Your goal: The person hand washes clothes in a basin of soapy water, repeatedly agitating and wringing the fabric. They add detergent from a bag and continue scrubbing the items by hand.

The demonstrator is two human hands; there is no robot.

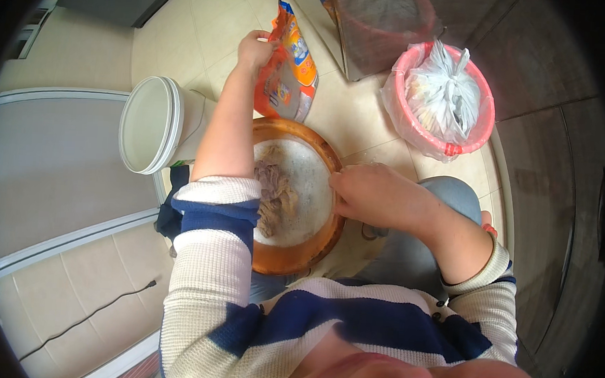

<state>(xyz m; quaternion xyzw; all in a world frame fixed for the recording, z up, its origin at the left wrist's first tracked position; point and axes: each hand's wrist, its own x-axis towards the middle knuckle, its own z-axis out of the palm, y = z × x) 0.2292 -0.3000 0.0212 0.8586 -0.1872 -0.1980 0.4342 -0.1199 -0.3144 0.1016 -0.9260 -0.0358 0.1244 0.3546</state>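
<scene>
My left hand (pixel 256 51) is stretched forward with its fingers closed on the edge of an orange plastic detergent bag (pixel 300 55). The bag stands on the floor just beyond a round brown basin (pixel 330 160). Whitish, sudsy water (pixel 310 193) fills part of the basin, and a crumpled grey-brown cloth (pixel 274 200) lies in it toward the left. At the basin's right side my right hand (pixel 372 194) has its fingers curled over the rim. My left forearm covers part of the basin's left side.
Left of the basin is a white bucket (pixel 183 124), its open mouth facing me. A pink bin (pixel 489 127) holding a tied white plastic bag (pixel 444 97) stands at the right, by dark cabinets (pixel 557 154). A black cord (pixel 90 315) lies at lower left, dark fabric (pixel 170 209) near the bucket.
</scene>
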